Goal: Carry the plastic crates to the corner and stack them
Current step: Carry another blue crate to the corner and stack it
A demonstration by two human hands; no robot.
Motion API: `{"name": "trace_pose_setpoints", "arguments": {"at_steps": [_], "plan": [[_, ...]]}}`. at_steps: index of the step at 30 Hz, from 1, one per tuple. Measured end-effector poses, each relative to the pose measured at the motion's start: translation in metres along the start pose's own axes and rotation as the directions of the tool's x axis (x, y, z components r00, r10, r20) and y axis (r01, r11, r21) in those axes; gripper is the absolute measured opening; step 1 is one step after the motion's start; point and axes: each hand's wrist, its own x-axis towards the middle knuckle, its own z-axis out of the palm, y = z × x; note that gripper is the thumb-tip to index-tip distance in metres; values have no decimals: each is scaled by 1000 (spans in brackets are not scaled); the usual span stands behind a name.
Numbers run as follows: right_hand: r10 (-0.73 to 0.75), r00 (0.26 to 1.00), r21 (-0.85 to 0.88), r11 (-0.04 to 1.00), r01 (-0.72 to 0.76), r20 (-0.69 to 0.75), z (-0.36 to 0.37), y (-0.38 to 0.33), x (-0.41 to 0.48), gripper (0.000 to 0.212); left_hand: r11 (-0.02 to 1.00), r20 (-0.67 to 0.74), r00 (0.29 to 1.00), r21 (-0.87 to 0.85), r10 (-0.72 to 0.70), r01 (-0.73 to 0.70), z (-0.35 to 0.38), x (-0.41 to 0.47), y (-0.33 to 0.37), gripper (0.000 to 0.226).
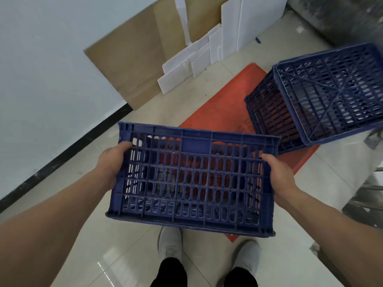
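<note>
I hold a blue slotted plastic crate (192,179) in the air in front of me, its long side wall facing the camera. My left hand (113,164) grips its left end and my right hand (278,175) grips its right end. A second blue crate (323,94) stands upside down on the red mat (223,104) ahead on the right, its gridded bottom facing up. The held crate hides part of the mat.
A white wall with a black baseboard (68,150) runs along the left. Flat cardboard (136,59) and white foam boards (207,48) lean in the corner ahead. Metal equipment (360,195) stands at the right edge. My shoes (170,243) are on the tiled floor below.
</note>
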Motion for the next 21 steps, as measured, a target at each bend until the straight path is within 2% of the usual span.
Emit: {"name": "trace_pose_setpoints", "arguments": {"at_steps": [2,5,6,7,8,9,11,12,13,15,16,19,21], "plan": [[-33,999,43,998,34,-37,0,-6,-11,88,999,-29,1000,-32,-9,8,-6,-7,3,40],[-100,992,89,990,107,-82,-5,-22,-24,98,997,-167,986,-71,16,-28,-19,4,-2,92],[-134,988,95,985,141,-83,-5,-32,-32,86,996,-216,976,-70,33,-49,-24,14,-7,107],[-173,981,112,977,183,-90,-6,-40,-39,64,997,-237,971,-60,42,-58,-24,7,-1,115],[-192,977,127,971,203,-94,-7,-48,-45,50,997,-237,970,-52,44,-58,-22,-6,6,114],[-189,978,153,968,201,-91,-11,-48,-42,58,997,-224,973,-40,49,-59,-18,-20,14,109],[-118,991,207,970,128,-61,-18,-42,-30,109,999,-170,985,-24,25,-29,-9,-35,19,94],[-72,997,226,971,77,-30,-21,-40,-28,117,1000,-137,991,-22,-12,9,-6,-33,16,89],[-32,1000,235,972,30,2,-23,-38,-29,104,999,-113,993,-28,-37,34,-5,-31,11,84],[14,1000,237,971,-20,28,-20,-35,-39,58,996,-112,991,-57,-73,67,-5,-26,2,72],[40,998,215,975,-50,49,-21,-29,-38,45,995,-133,987,-66,-85,77,-6,-22,-5,69],[41,998,210,976,-50,47,-24,-9,-33,24,993,-144,984,-72,-102,93,-11,-22,-22,63],[37,999,206,978,-34,-11,-25,-5,-29,24,993,-161,983,-92,-93,79,-14,-23,-26,57]]}}
